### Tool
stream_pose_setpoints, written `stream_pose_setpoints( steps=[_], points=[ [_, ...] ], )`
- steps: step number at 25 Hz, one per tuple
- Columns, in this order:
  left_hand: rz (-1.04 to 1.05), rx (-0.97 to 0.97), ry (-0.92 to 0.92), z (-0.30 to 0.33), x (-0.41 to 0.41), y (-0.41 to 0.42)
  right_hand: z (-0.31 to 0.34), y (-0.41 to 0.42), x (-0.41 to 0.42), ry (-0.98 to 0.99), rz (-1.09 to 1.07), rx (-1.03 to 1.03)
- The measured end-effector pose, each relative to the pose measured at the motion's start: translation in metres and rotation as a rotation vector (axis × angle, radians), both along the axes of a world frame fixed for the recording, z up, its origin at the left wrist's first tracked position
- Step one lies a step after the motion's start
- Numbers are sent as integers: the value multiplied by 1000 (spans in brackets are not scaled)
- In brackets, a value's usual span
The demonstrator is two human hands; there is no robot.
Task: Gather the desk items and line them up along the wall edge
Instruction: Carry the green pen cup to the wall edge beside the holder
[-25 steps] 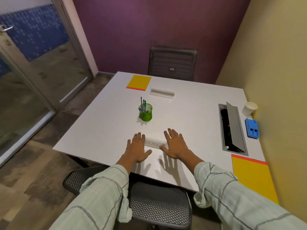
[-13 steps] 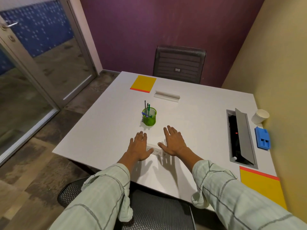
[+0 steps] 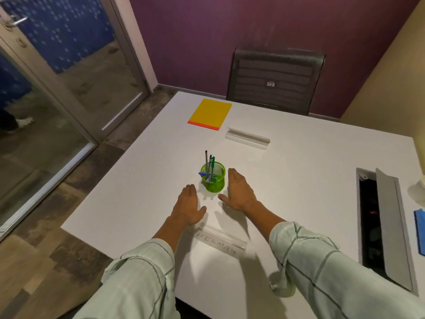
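Observation:
A green mesh pen cup (image 3: 213, 179) with several pens stands mid-table. My left hand (image 3: 187, 207) lies open just below and left of it, and my right hand (image 3: 239, 191) is open just to its right, neither touching it. A clear name plate with handwriting (image 3: 222, 241) lies flat on the white table (image 3: 299, 180) between my forearms. A second clear name plate (image 3: 247, 138) sits farther back, beside a yellow notepad (image 3: 210, 114). At the right edge, by the yellow wall, I see part of a blue object (image 3: 419, 231) and a white cup (image 3: 418, 192).
An open cable hatch with a raised grey lid (image 3: 381, 226) is sunk into the table's right side. A dark mesh chair (image 3: 274, 80) stands at the far edge against the purple wall. A glass door is on the left.
Both hands have left the handwritten name plate and moved forward to either side of the pen cup. The plate now lies nearer to me, between my forearms. The view has shifted forward.

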State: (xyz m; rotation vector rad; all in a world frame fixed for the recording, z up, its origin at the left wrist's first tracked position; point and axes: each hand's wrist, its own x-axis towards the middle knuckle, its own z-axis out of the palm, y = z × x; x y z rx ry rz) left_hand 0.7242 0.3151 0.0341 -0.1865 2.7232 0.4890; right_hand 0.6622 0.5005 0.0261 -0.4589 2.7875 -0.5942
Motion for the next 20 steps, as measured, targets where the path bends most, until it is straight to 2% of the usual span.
stream_pose_setpoints(
  steps=[5, 10, 12, 16, 20],
  points=[
    [139, 257, 31, -17, -37, -3, -22, -14, -39, -48, -38, -222],
    [350, 774, 29, -26, -53, 8, -42, -25, -49, -111, -100, -380],
    [408, 899, 32, -29, -53, 11, -46, -28, -47, -101, -142, -445],
    [473, 973, 46, -21, -46, 17, -38, -30, -43, -47, -204, -500],
    [437, 997, 47, 0, -30, 28, -15, -21, -28, 10, -235, -472]
  ],
)
